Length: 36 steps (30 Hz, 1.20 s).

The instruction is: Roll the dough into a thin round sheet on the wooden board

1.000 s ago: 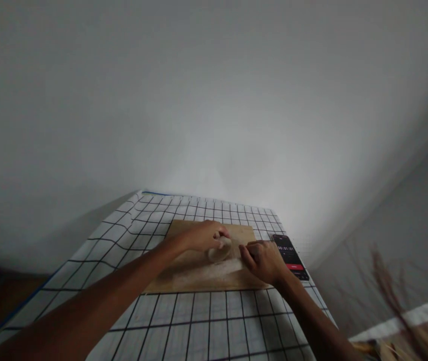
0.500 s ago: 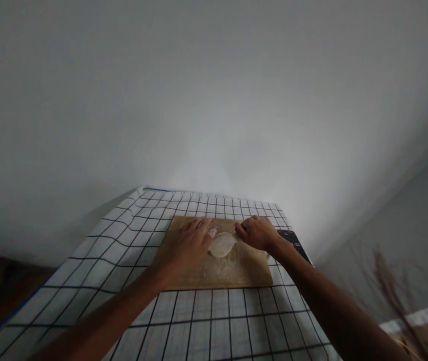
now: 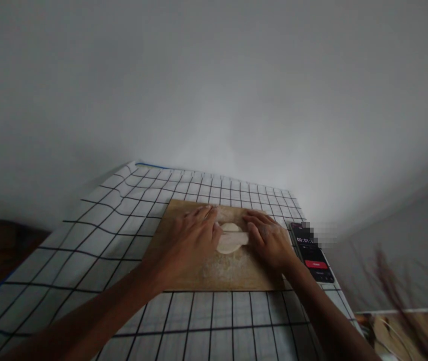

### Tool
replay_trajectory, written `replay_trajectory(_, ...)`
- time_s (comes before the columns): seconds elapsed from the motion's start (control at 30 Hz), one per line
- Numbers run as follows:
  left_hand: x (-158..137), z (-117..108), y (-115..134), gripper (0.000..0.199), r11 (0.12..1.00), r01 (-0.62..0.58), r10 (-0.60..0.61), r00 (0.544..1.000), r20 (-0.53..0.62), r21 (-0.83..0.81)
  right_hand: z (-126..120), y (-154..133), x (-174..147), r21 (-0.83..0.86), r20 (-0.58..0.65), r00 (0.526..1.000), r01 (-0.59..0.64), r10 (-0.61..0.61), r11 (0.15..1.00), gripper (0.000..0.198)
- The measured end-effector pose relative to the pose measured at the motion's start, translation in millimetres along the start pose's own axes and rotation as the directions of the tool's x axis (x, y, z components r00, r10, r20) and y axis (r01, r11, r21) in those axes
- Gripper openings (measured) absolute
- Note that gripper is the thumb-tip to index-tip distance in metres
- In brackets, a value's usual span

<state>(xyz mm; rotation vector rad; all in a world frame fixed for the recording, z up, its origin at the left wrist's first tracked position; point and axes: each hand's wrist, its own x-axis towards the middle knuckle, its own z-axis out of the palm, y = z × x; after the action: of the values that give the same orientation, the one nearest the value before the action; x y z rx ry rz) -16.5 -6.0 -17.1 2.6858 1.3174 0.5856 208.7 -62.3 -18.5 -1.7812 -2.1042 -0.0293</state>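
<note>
A thin round of dough (image 3: 229,247) lies on a floured wooden board (image 3: 217,281). Across it runs a pale rolling pin (image 3: 236,237), whose middle shows between my hands while both ends are covered. My left hand (image 3: 195,233) lies over the pin's left end, fingers stretched forward and thumb near the dough's edge. Over the right end rests my right hand (image 3: 268,235), palm down, its fingers extended and close together. Neither hand visibly wraps round the pin; the contact under the palms is hidden.
A phone (image 3: 317,263) with a running timer on its screen lies to the right of the board. White checked cloth (image 3: 124,235) covers the table. Behind it rises a plain wall (image 3: 214,100). Blurred dry stems (image 3: 390,286) stand at the lower right.
My right hand has gone from a closed fist to a flattened palm. The rolling pin now shows across the dough. The view has shifted, and more of the phone is visible.
</note>
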Motion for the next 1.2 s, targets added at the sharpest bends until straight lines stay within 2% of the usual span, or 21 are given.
replay_trajectory(0.13,-9,3,4,0.047,1.0,0.008,-0.008,1.0,0.028,0.001,4,-9,-24,0.012,-0.036,0.999,-0.01,0.011,1.0,0.044)
replay_trajectory(0.3,-24,10,0,0.049,0.997,-0.071,0.072,0.997,0.014,-0.03,1,-29,-50,-0.03,-0.059,0.998,-0.029,0.027,0.999,0.041)
replay_trajectory(0.47,-18,13,-10,0.045,0.995,-0.099,0.098,0.994,-0.047,-0.022,-13,-42,-41,-0.175,-0.024,0.985,-0.173,0.171,0.969,0.04)
replay_trajectory(0.57,-3,17,-21,0.043,0.993,-0.119,0.12,0.992,-0.049,0.029,-25,-35,-14,-0.184,-0.009,0.983,-0.18,0.181,0.966,0.039)
replay_trajectory(0.67,10,21,-31,0.042,0.988,-0.133,0.134,0.991,-0.005,0.075,-34,-20,18,-0.204,0.089,0.986,-0.118,0.139,0.972,0.038)
replay_trajectory(0.73,15,22,-34,0.042,0.991,-0.107,0.108,0.994,0.001,0.084,-33,-8,37,-0.207,0.163,0.982,-0.06,0.095,0.976,0.038)
replay_trajectory(0.83,17,19,-30,0.04,0.998,-0.042,0.043,0.999,-0.026,0.056,-20,11,52,-0.159,0.187,0.982,0.03,0.0,0.987,0.036)
replay_trajectory(0.97,18,16,-17,0.041,1.0,0.031,-0.031,0.996,-0.079,0.003,4,31,45,-0.076,0.164,0.98,0.125,-0.112,0.989,0.042)
replay_trajectory(1.07,17,16,-9,0.043,0.999,0.04,-0.043,0.993,-0.11,-0.026,12,34,28,-0.041,0.06,0.996,0.062,-0.06,0.997,0.044)
replay_trajectory(1.2,8,14,-1,0.042,0.996,0.02,-0.027,0.996,-0.081,-0.085,7,18,2,-0.015,-0.018,0.999,0.037,-0.037,0.999,0.045)
